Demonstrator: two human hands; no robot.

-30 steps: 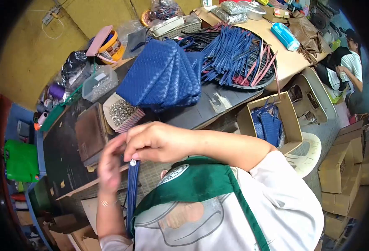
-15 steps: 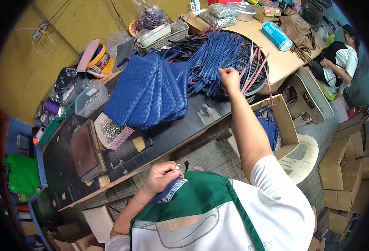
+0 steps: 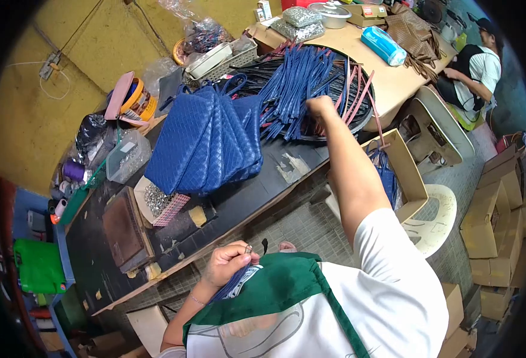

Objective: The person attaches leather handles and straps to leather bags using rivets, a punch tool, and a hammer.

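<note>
My left hand (image 3: 228, 264), close to the green apron (image 3: 275, 286), is closed around blue straps (image 3: 234, 281) with a small metal piece (image 3: 248, 249) at their top. My right arm reaches over the table, and my right hand (image 3: 321, 107) is closed at the right edge of a bundle of blue strips (image 3: 299, 80). Its fingertips are hidden, so what they pinch cannot be made out. The strips lie on a wide round black tray (image 3: 367, 110). Left of it, several blue woven pouches (image 3: 206, 137) lie overlapped on the dark table.
Metal fittings fill a small box (image 3: 168, 209) beside a brown block (image 3: 124, 230). A clear plastic tub (image 3: 130, 156) stands behind. A cardboard box (image 3: 415, 173) rests on a white chair (image 3: 436, 221) at right. Another person (image 3: 475, 71) sits at far right.
My right hand has lowered slightly, with its fingers turned down beside the blue strips. My left hand keeps its hold. The whole view has shifted a little.
</note>
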